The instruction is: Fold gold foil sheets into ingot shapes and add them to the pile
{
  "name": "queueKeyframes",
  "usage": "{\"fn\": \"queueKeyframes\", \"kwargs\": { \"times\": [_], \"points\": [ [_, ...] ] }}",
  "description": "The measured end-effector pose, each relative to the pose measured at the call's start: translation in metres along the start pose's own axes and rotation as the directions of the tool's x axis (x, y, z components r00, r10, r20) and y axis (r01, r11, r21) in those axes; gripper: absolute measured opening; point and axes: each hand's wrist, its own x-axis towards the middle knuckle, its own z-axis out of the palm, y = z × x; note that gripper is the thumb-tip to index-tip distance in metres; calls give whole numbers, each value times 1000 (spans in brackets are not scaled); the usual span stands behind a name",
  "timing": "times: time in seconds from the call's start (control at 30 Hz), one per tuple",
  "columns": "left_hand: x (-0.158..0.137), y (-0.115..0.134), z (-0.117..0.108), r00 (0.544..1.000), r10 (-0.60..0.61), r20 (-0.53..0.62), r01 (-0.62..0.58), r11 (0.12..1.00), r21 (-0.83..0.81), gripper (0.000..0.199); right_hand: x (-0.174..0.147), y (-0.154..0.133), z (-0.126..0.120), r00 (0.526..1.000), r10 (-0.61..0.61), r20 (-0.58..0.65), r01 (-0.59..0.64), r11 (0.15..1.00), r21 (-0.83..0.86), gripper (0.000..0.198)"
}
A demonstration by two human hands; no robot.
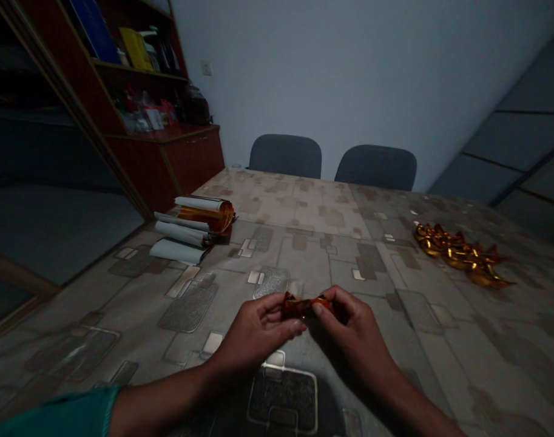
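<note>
Between my two hands, just above the near part of the table, is a small piece of folded gold foil paper (306, 306). My left hand (263, 328) grips its left end, the thumb stretched along the near side and the fingers curled behind. On the right end, my right hand (349, 321) pinches the foil between thumb and fingers. Several shiny gold folded-paper ingots (459, 252) lie in a cluster at the right of the table. Over to the left rests a stack of curled gold foil sheets (195, 230), with pale backs showing.
A patterned cloth covers the table (299, 243). Two grey chairs (286, 155) stand at the far edge by the wall. Back left is a red-brown cabinet (185, 158) with shelves holding folders and bags. Grey panels (499, 145) line the right side.
</note>
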Motion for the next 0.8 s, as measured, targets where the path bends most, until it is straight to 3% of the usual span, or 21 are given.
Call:
{"fn": "queueKeyframes", "kwargs": {
  "times": [0.1,0.3,0.4,0.57,0.67,0.8],
  "points": [
    [1,-2,0,1000,12,1,-12,999,42,30,-2,0,5,1000,-4,-4,3,1000,-12,15],
    [5,-1,-9,1000,9,12,-9,1000,-7,30,-6,-7,-6,986,23,163,-59,973,223,28],
    [6,2,-12,1000,-16,25,16,1000,-16,29,-3,-14,-18,979,-22,203,-9,988,152,23],
    [7,4,-15,992,-31,121,30,999,14,30,4,-18,-31,918,-221,330,238,971,-12,15],
    [7,1,-15,989,-9,146,0,998,58,30,7,-18,-32,885,-287,366,322,946,-37,11],
    [4,-1,-10,992,-1,123,-1,1000,17,36,6,-17,-25,916,-256,308,297,950,-95,9]
  ]
}}
